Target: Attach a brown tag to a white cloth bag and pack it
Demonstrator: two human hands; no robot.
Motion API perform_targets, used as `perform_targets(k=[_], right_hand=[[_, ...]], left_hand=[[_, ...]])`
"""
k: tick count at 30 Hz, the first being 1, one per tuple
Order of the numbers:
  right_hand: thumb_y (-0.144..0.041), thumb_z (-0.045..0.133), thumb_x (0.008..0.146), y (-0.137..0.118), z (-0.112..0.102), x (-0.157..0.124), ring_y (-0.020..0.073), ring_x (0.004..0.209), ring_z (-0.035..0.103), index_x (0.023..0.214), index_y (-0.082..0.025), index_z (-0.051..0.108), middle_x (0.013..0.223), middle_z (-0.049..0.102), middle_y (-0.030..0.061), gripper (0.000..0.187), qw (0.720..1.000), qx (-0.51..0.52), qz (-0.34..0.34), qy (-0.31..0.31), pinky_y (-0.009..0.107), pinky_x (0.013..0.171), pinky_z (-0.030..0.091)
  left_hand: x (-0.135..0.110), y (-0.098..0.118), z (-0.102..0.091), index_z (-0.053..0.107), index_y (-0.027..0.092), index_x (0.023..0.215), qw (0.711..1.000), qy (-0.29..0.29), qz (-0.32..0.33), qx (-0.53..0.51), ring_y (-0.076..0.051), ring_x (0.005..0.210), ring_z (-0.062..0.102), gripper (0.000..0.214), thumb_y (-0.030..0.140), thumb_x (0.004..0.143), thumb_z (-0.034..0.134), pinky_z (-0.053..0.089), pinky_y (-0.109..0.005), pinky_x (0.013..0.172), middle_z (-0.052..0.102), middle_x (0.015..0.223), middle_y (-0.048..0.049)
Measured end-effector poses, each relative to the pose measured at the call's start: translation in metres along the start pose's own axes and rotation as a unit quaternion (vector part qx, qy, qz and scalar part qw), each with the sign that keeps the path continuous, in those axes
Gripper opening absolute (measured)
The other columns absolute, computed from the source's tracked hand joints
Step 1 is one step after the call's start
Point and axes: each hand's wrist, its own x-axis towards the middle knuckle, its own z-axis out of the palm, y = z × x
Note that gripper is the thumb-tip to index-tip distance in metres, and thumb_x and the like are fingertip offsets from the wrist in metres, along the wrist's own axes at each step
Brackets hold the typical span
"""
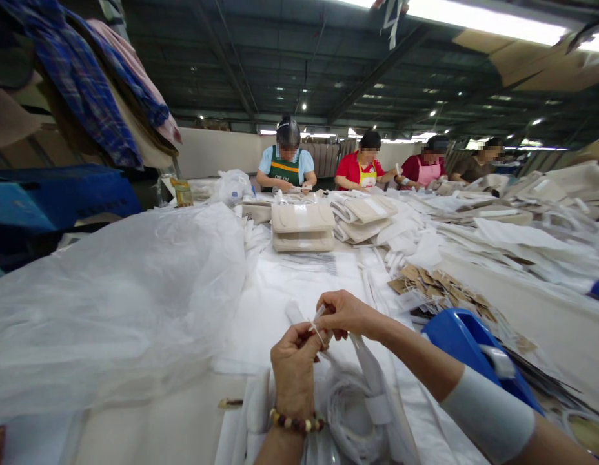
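Note:
My left hand (294, 368), with a bead bracelet on the wrist, pinches a thin string at the handle of a white cloth bag (357, 400) that lies in front of me. My right hand (346, 314) is closed on the same string and a small white tag, just right of and above the left hand. The two hands nearly touch over the bag's white strap (299, 316). A white sleeve covers my right forearm.
A big clear plastic sack (110, 303) fills the left. A blue tool (468, 349) lies at my right elbow, brown paper tags (435, 284) beyond it. Stacked cream bags (303, 227) sit ahead. Several people work at the far end.

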Motion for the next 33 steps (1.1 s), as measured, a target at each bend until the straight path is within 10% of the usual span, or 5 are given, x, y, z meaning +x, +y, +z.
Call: perform_targets(k=[12,21,26,29,33], right_hand=[[-0.056,0.052,0.075,0.002,0.018,-0.007,0.0123,0.053,0.057,0.087,-0.016,0.049,0.059,0.058,-0.0010,0.042,0.994,0.102,-0.027,-0.005,0.026,0.053,0.047],[-0.018,0.053,0.055,0.025,-0.004,-0.009,0.0143,0.063,0.055,0.068,-0.013,0.059,0.068,0.059,0.0042,0.016,0.986,0.086,0.073,0.126,0.023,0.050,0.039],[-0.013,0.066,0.049,0.001,-0.014,-0.022,0.0155,0.082,0.052,0.096,-0.020,0.065,0.093,0.064,0.0014,0.047,0.993,0.069,-0.018,0.098,0.024,0.064,0.040],[-0.022,0.072,0.054,-0.006,-0.006,-0.021,0.0135,0.067,0.052,0.082,-0.015,0.069,0.071,0.065,0.0008,0.029,0.995,0.073,-0.063,0.012,0.025,0.061,0.040],[-0.029,0.066,0.063,-0.005,0.005,-0.021,0.0090,0.055,0.047,0.073,-0.015,0.069,0.060,0.061,-0.0017,0.017,0.987,0.096,-0.096,0.080,0.022,0.052,0.035]], left_hand=[[0.001,0.003,-0.003,0.063,0.020,0.061,0.991,0.038,0.043,0.120,-0.012,0.054,0.053,0.014,0.033,0.065,0.061,0.039,-0.023,0.056,0.061,0.053,0.0029],[0.001,0.006,-0.005,0.057,0.020,0.063,0.982,0.096,0.067,0.149,-0.013,0.049,0.050,0.017,0.036,0.068,0.056,0.036,-0.024,0.051,0.055,0.047,0.0032],[-0.009,0.009,-0.005,0.056,0.021,0.075,0.978,0.067,0.141,0.139,-0.013,0.057,0.055,0.018,0.039,0.076,0.054,0.044,-0.024,0.059,0.060,0.059,0.0029],[-0.009,0.004,-0.007,0.056,0.021,0.084,0.958,0.045,0.237,0.158,-0.014,0.067,0.058,0.016,0.036,0.079,0.053,0.046,-0.025,0.065,0.062,0.072,0.0007],[-0.003,0.000,-0.006,0.053,0.018,0.100,0.924,0.039,0.240,0.296,-0.020,0.093,0.057,0.026,0.030,0.077,0.056,0.045,-0.035,0.081,0.062,0.098,-0.0072]])
